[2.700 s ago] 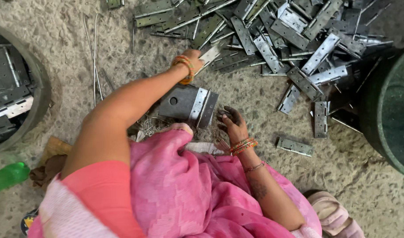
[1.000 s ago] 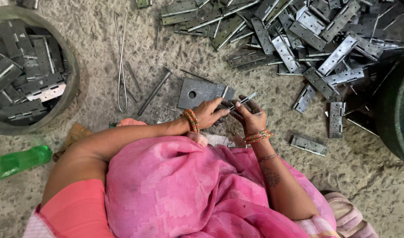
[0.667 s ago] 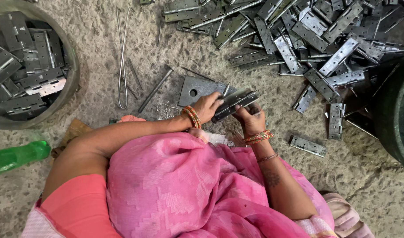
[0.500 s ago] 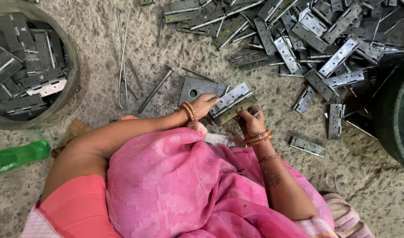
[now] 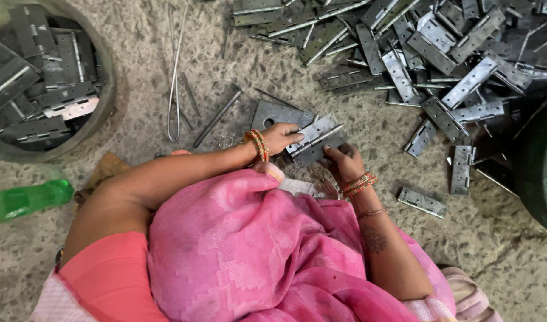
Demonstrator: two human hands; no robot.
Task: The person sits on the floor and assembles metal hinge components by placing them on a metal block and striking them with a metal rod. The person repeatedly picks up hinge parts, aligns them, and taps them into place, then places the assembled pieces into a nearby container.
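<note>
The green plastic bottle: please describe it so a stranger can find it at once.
Start at the round tub of grey metal hinges at upper left. Just below it, at the left edge, lies the green plastic bottle on its side, the only green, non-metal thing on the floor.

Workshop floor — heaped metal hinges (image 5: 416, 53); a hinge-filled basin (image 5: 103, 101).

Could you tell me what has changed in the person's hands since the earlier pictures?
The left hand came back from the hinge pile and, with the right hand, took hold of a metal hinge, which now lies opened flat over the square steel plate. The basin of hinges, wire rods and green bottle stayed put.
</note>
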